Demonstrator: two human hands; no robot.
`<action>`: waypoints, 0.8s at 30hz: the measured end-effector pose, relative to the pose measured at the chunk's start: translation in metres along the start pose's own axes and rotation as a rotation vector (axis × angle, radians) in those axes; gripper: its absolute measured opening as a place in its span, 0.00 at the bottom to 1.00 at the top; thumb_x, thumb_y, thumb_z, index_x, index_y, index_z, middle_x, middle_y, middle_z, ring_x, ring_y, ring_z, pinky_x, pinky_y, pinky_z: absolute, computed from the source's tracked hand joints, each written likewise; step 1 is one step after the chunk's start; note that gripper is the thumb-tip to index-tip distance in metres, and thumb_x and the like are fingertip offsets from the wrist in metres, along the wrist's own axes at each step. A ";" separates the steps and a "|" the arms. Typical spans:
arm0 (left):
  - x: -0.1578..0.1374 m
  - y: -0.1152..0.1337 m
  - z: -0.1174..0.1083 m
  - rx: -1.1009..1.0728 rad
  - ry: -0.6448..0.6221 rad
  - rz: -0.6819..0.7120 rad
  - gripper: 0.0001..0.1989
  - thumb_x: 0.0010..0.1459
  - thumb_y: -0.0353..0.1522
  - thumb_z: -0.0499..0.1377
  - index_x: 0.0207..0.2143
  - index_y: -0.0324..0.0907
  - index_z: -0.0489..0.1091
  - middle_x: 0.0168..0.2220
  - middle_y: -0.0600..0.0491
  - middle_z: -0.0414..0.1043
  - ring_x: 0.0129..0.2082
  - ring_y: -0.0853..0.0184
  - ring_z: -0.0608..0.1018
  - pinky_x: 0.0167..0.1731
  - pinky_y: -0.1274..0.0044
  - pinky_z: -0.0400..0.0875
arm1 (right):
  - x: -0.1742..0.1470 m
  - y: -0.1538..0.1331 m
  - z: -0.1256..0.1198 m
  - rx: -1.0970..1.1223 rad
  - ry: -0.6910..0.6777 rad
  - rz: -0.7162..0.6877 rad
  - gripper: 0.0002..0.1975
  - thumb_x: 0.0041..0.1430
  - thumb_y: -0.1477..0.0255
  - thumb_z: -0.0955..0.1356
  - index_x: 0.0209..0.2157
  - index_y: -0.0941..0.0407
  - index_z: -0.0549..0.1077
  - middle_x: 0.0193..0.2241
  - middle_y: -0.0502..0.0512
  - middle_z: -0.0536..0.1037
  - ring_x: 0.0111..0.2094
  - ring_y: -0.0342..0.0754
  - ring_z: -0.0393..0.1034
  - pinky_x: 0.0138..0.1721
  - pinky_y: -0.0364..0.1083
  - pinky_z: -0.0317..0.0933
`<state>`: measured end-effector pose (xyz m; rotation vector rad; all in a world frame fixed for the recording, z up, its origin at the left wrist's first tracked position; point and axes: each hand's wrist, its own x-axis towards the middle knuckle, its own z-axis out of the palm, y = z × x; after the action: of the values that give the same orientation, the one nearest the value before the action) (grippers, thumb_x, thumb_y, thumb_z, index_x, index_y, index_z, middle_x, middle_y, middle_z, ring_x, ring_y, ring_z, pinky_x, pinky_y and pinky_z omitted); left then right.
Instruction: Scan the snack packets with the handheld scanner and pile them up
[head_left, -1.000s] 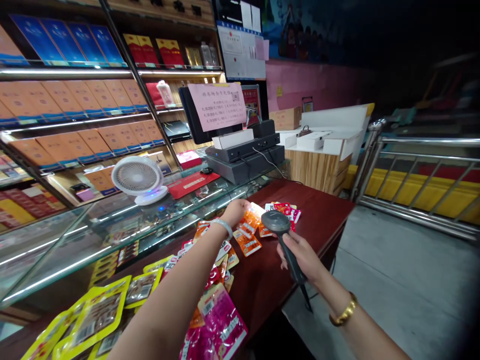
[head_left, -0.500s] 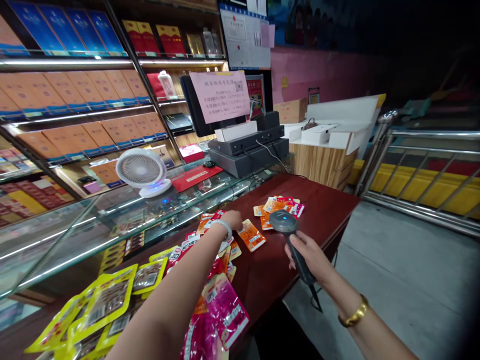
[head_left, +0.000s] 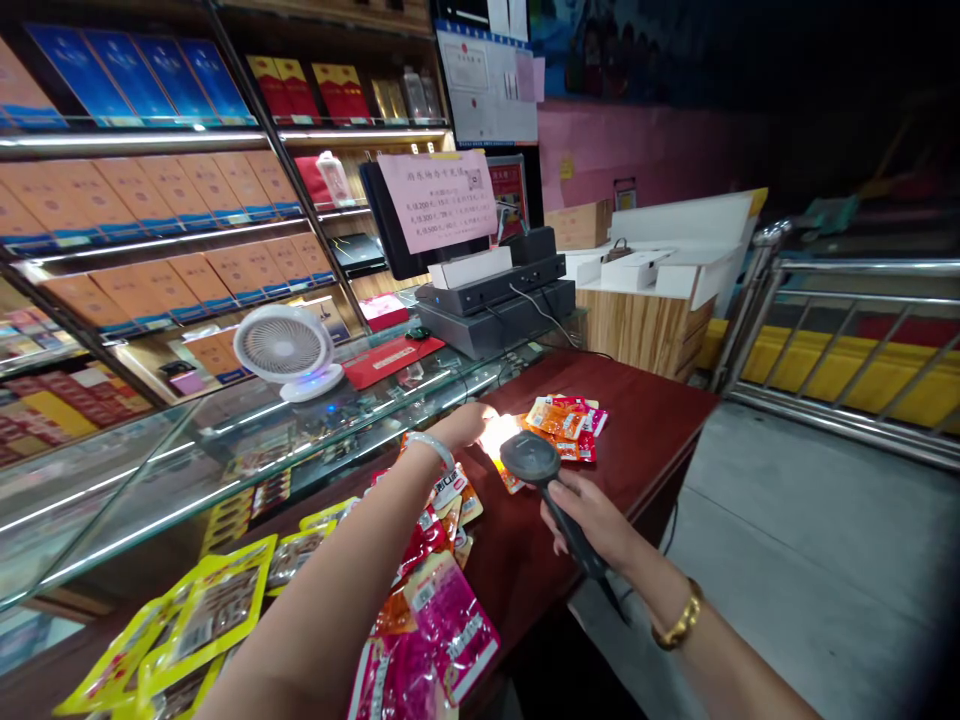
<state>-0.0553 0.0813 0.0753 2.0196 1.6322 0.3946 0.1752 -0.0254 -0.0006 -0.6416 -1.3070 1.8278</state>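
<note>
In my right hand [head_left: 589,515] is a dark handheld barcode scanner [head_left: 531,457], fingers wrapped round its handle. Its bright light falls on an orange snack packet [head_left: 511,482] partly hidden beneath the scanner head. My left hand [head_left: 471,425] grips that packet at its far left edge; the fingertips are partly lost in the glare. Just beyond the scanner lies a small pile of orange and pink packets [head_left: 562,418]. Under and beside my left forearm are more red and orange packets [head_left: 450,490], with magenta packets [head_left: 454,625] nearer me and yellow-edged packets [head_left: 217,600] at the left.
A glass display counter [head_left: 172,440] runs along the left of the dark red tabletop [head_left: 645,400]. On it stand a white fan [head_left: 285,345] and a till with a monitor [head_left: 487,300]. A metal railing [head_left: 847,380] is at the right.
The scanner has moved left over the orange packet, and its light now shines on it. My left hand has shifted slightly up and right onto that packet's edge.
</note>
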 end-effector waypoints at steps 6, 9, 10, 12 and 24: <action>0.029 0.016 0.031 -0.381 -0.048 -0.188 0.08 0.58 0.32 0.56 0.34 0.38 0.72 0.20 0.56 0.67 0.18 0.73 0.69 0.19 0.83 0.61 | -0.009 0.001 -0.010 0.036 0.037 -0.010 0.22 0.59 0.52 0.67 0.41 0.57 0.66 0.17 0.42 0.68 0.12 0.37 0.60 0.18 0.40 0.62; 0.044 0.029 0.051 -0.701 0.006 -0.173 0.12 0.60 0.35 0.56 0.43 0.38 0.71 0.28 0.52 0.73 0.24 0.72 0.74 0.28 0.79 0.70 | -0.016 0.004 -0.018 0.033 0.090 -0.009 0.21 0.59 0.53 0.67 0.41 0.56 0.65 0.18 0.42 0.68 0.13 0.38 0.61 0.19 0.40 0.63; 0.047 0.031 0.055 -0.739 0.037 -0.154 0.14 0.60 0.35 0.57 0.46 0.38 0.70 0.32 0.51 0.75 0.27 0.72 0.75 0.32 0.78 0.72 | -0.017 0.006 -0.020 0.032 0.104 -0.008 0.21 0.59 0.53 0.67 0.41 0.56 0.65 0.18 0.42 0.68 0.13 0.38 0.60 0.19 0.41 0.63; 0.049 0.026 0.059 -0.644 0.119 -0.133 0.17 0.58 0.35 0.59 0.48 0.36 0.71 0.37 0.47 0.77 0.32 0.70 0.77 0.38 0.76 0.72 | -0.019 0.008 -0.024 0.027 0.122 0.001 0.20 0.60 0.53 0.67 0.40 0.55 0.64 0.18 0.42 0.68 0.13 0.38 0.60 0.19 0.41 0.63; -0.047 -0.077 -0.010 0.571 0.293 -0.466 0.23 0.56 0.45 0.58 0.44 0.37 0.76 0.47 0.36 0.75 0.49 0.52 0.76 0.47 0.68 0.69 | 0.007 0.021 0.009 0.086 0.014 0.085 0.24 0.56 0.51 0.68 0.42 0.57 0.66 0.16 0.42 0.68 0.12 0.38 0.60 0.17 0.40 0.62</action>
<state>-0.1348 0.0495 0.0457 1.9143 2.5523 0.0485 0.1580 -0.0278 -0.0171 -0.6709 -1.2012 1.9338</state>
